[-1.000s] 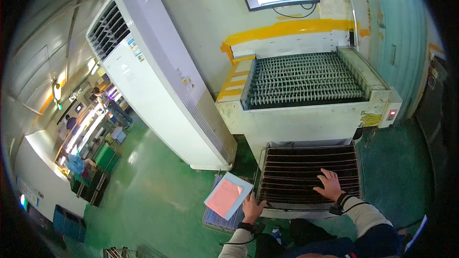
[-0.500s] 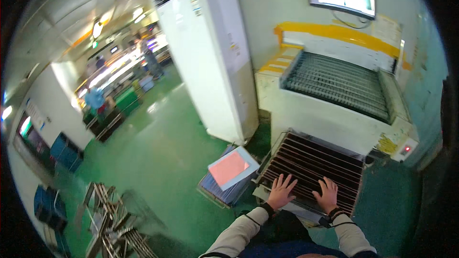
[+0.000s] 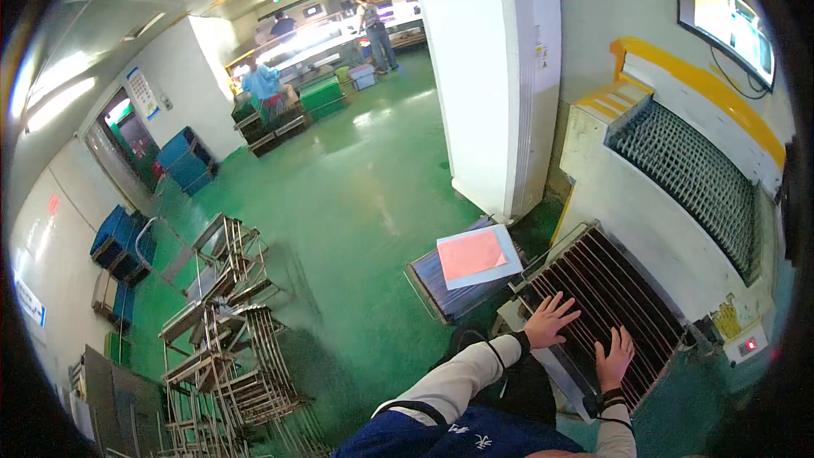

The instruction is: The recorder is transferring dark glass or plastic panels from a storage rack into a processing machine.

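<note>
Both of my hands rest over a dark slatted rack (image 3: 627, 280), which looks like a tray crossed by thin metal bars, at the lower right. Fingers spread, my left hand (image 3: 549, 322) lies at the rack's near left part. My right hand (image 3: 615, 356) lies farther right along the same near side, its fingers also stretched out. Neither hand holds anything. To the left of the rack, a pink sheet (image 3: 471, 255) lies on a pale blue board (image 3: 500, 271), which sits on a low bluish slatted stack (image 3: 449, 293).
A white machine with a mesh conveyor (image 3: 691, 174) stands beyond the rack, a screen (image 3: 729, 21) above it. A tall white cabinet unit (image 3: 475, 76) rises behind the board. Stacked metal frames (image 3: 225, 322) stand at left, near blue crates (image 3: 185, 159). People (image 3: 373, 30) work far off.
My view has swung to the left, so the rack and machine sit farther right and more metal frames show. Both hands stay spread on the rack.
</note>
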### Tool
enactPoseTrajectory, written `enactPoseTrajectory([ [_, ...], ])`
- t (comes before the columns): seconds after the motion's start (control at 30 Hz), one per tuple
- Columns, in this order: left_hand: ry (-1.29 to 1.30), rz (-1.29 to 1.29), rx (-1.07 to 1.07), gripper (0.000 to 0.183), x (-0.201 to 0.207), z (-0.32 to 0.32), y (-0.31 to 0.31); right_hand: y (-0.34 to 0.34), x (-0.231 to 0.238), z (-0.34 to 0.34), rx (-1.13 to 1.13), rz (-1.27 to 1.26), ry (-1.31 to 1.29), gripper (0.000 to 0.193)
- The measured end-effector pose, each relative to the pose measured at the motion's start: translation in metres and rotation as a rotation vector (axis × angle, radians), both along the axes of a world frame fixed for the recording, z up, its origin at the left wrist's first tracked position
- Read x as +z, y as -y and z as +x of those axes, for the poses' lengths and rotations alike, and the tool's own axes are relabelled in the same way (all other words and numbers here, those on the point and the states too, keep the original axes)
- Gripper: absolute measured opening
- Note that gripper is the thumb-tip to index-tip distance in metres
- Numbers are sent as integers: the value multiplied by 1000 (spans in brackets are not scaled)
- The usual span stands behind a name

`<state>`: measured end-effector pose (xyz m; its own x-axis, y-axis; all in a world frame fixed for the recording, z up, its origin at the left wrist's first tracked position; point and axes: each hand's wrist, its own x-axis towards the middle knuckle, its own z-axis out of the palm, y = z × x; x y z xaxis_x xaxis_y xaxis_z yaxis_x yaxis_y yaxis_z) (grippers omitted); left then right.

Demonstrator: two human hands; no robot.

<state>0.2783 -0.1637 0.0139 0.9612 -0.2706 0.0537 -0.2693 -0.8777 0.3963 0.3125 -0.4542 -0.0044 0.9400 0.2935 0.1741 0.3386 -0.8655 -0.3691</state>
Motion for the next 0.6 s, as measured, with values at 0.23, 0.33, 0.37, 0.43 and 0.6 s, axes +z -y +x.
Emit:
enactPoseTrajectory([
  [0.23, 2, 64, -58, 102, 7, 2, 8, 11, -8, -9, -51, 1, 34, 64],
  [0.33, 15, 56, -71, 102, 9, 1, 12, 16, -11, -13, -63, -29, 34, 65],
  [0.37, 8, 46, -74, 101, 10, 1, 13, 18, -12, -14, -73, -39, 45, 64],
  [0.43, 67, 40, -59, 103, -3, -4, 13, 15, -12, -17, -71, -46, 55, 64],
  [0.6, 163, -13, -45, 104, -1, -4, 17, 20, -3, -18, -67, -31, 106, 62],
])
